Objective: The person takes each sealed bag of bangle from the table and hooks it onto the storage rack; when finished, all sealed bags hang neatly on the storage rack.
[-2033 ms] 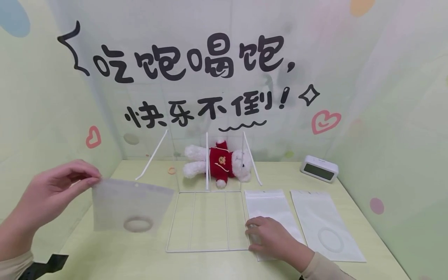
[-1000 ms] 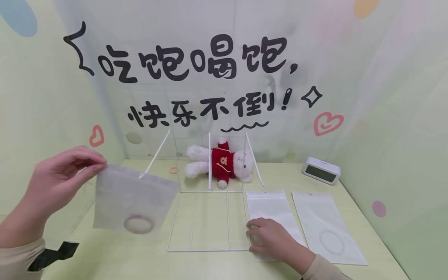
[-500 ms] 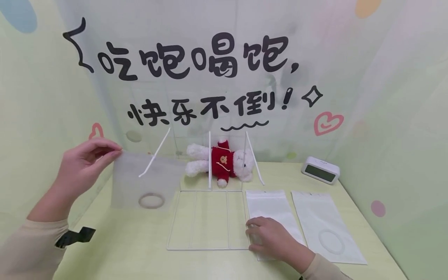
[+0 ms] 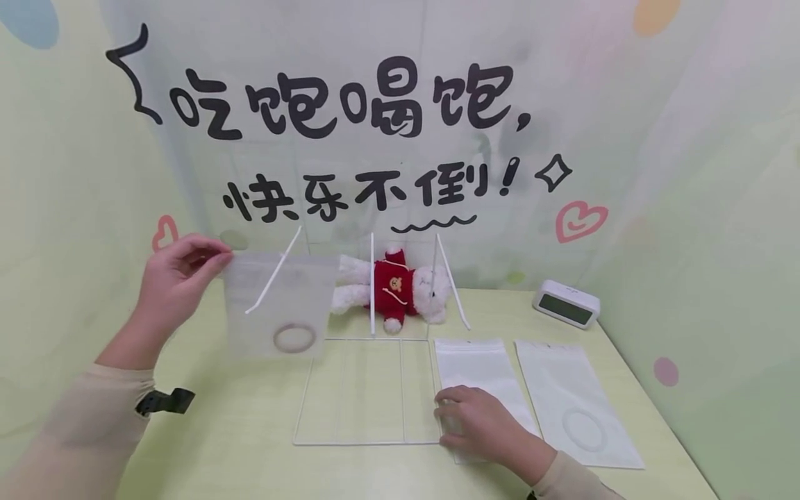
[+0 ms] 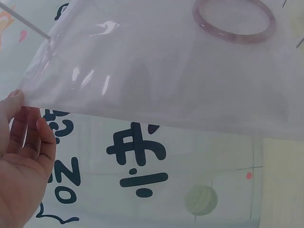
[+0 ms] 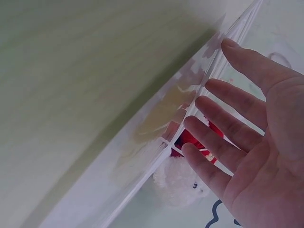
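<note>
Pouch [image 4: 275, 305]: head view; frosted clear bag with a ring [image 4: 294, 338] in its lower part, held up above the surface [image 4: 237, 430], left of the wire rack [image 4: 369, 389].
Left hand [image 4: 178, 278]: fingers pinch the pouch's upper left corner.
Right hand [image 4: 481, 423]: lies flat, fingers relaxed, on an empty pouch [image 4: 478, 371] beside the rack's right edge.
Second ring pouch [image 4: 575, 399]: flat on the surface, just right of the empty one.
Plush bear [image 4: 400, 288]: lies behind the rack.
Clock [image 4: 565, 303]: far right, by the wall.
Left wrist view: pouch [image 5: 156, 76] overhead, ring [image 5: 234, 20] inside; fingers [image 5: 23, 123] grip one corner.
Right wrist view: right hand [image 6: 251, 137] open, fingers straight, against the pouch edge [image 6: 190, 118].
</note>
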The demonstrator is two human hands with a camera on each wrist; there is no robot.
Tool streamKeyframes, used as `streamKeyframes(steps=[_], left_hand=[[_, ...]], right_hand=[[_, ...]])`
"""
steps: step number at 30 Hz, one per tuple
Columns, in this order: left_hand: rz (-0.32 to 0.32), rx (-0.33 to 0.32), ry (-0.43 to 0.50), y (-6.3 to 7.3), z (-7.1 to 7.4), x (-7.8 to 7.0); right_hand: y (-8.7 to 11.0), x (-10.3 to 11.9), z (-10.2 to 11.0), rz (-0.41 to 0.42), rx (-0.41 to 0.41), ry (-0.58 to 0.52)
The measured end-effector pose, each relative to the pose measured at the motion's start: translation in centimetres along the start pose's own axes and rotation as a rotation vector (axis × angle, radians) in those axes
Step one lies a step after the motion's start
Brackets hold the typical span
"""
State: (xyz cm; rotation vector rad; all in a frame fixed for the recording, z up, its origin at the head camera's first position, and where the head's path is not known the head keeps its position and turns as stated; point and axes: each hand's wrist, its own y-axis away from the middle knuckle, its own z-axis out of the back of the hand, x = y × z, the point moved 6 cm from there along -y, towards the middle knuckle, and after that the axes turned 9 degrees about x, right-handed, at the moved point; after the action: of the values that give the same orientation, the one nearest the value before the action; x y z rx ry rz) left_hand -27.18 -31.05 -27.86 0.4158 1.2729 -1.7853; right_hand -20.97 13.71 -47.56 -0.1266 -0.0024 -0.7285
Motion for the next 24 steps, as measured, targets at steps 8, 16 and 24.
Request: streamKeyframes(steps=[8,16,24], left_hand=[[0.047,-0.002,-0.003,-0.1,-0.4,1.2],[0.030,-0.039,-0.004,0.7,-0.2,1.2],[-0.154,0.007,-0.167,4.7,-1.0,0.6]], right_hand=[[0.1,0.1,0.2,0.006,-0.013,0.005],[0.1,-0.1,0.0,-0.008,0.002,0.015],[-0.1,-0.2,0.1,-0.012,0.029,-0.003]])
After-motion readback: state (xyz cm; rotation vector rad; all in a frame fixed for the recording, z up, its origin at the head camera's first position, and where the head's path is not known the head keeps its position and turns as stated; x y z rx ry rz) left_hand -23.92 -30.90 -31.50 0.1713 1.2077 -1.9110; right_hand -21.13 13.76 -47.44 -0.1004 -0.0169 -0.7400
